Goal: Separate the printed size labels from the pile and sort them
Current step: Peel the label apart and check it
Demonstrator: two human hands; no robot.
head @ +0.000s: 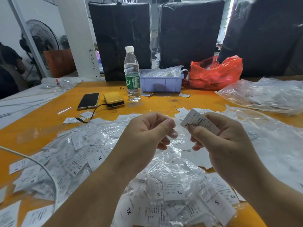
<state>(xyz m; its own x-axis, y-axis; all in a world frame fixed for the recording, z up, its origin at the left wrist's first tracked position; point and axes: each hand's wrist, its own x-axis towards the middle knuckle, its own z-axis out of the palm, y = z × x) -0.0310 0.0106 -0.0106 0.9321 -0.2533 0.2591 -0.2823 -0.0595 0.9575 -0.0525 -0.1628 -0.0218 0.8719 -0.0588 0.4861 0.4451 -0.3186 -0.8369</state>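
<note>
We are mid-separation: above the label pile (172, 190) on the bench (41, 122), our right hand (218, 140) pinches an XL label (199, 122); our left hand (147, 135) pinches clear wrapping. Next, we judge, that label needs placing with other XLs.

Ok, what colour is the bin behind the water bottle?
Light purple bin, seen in the head view.

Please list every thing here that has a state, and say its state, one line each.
left hand: fingers curled, nothing clearly held
right hand: pinches the XL label
XL label: lifted above the pile, tilted
pile of labels: loose, mixed sizes, partly under clear plastic
water bottle: upright, capped, partly full
phone: flat, screen dark
red bag: open, crumpled
blue tray: holds bagged labels
</note>
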